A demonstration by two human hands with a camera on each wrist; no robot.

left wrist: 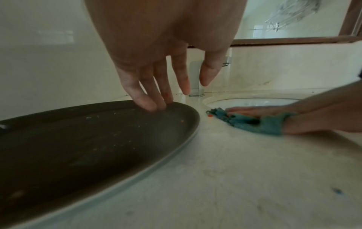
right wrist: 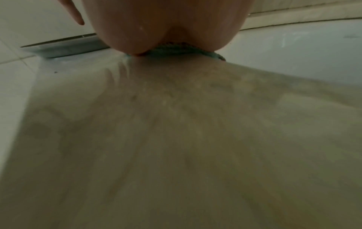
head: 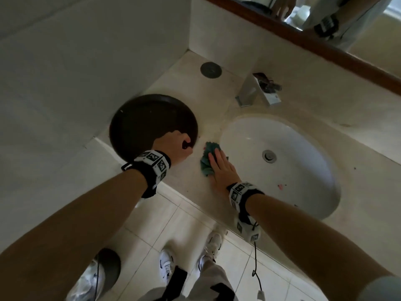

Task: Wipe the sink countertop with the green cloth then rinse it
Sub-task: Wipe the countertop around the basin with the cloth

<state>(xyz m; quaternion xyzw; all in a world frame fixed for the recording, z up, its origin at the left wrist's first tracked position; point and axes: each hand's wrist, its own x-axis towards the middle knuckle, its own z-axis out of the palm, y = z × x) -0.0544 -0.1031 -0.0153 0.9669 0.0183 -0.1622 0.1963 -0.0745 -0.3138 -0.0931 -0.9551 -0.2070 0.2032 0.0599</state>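
my right hand [head: 221, 168] lies flat, fingers straight, pressing the cloth [head: 207, 160] onto the counter [head: 186, 181] just left of the sink [head: 282, 161]; my left hand [head: 175, 146] has its fingers extended, tips touching the near-right rim of the dark tray [head: 138, 122]

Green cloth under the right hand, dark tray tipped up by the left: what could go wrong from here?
1. The left hand holds the dark tray tilted only by fingertips on its rim; it may slip and drop onto the countertop.
2. The green cloth is bunched under the flat right hand, so part of the strip beside the sink basin may go unwiped.
3. Crumbs on the tilted tray could slide onto the wiped surface.
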